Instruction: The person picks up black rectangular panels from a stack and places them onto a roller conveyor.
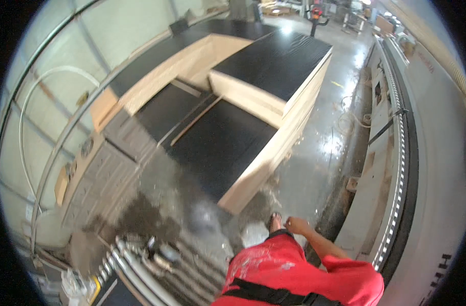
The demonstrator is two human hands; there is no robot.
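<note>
My right hand (296, 225) hangs low in front of my red shirt, beside my sandalled foot (276, 222). Its fingers look loosely curled, with nothing visible in them and nothing touching them. My left hand is out of the picture. Ahead of me stand stacks of large black-faced wooden panels (274, 64) with pale edges. A lower black panel surface (223, 145) lies nearer, between taller stacks, and a thin wooden strip (196, 120) rests across it.
A long grey machine (432, 153) with a striped rail (398, 178) runs along my right. Shiny concrete floor (314, 168) stretches between it and the stacks. At lower left are rollers (141, 275); a grey slatted stack (108, 178) stands beyond. A red-topped handle (316, 15) rises far off.
</note>
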